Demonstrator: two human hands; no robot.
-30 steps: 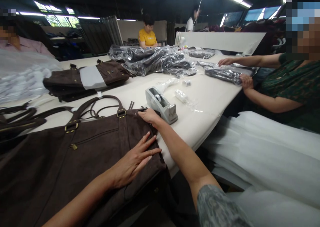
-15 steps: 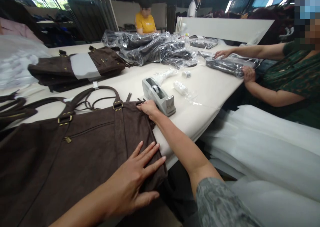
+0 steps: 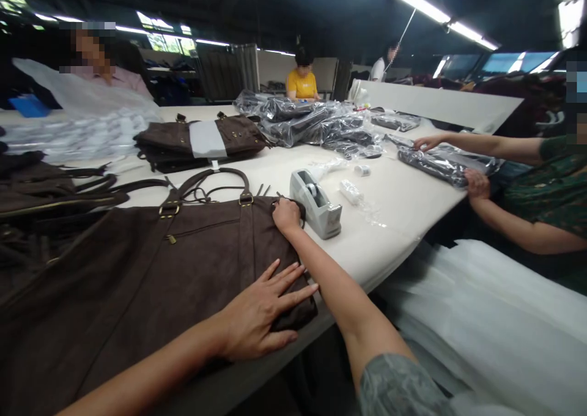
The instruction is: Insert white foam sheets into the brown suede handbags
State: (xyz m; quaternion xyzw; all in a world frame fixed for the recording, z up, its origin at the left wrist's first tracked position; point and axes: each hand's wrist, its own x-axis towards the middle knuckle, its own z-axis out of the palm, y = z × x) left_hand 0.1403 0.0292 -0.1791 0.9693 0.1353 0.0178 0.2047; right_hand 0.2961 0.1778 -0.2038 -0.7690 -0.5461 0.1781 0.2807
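Note:
A dark brown handbag (image 3: 202,257) lies flat across the near side of the table, its looped handles pointing away from me. My left hand (image 3: 261,312) rests on the bag's right end with the fingers spread. At the bag's far right corner, my right hand (image 3: 287,216) has its fingers curled around the edge and closed on it; the fingertips are partly hidden. Just to the right of that hand stands a grey tape dispenser (image 3: 316,205).
More brown bags lie at the left and farther back, one stack wrapped with a white band (image 3: 207,139). Plastic-wrapped bags (image 3: 316,122) are piled behind. A co-worker's hands (image 3: 477,185) press a wrapped bag at the right. White sheets (image 3: 481,306) hang beside the table (image 3: 389,214).
My view has tilted up and turned left, so the scene sits lower and farther right. My right hand now curls more around the bag's corner; my left hand stays flat on the bag.

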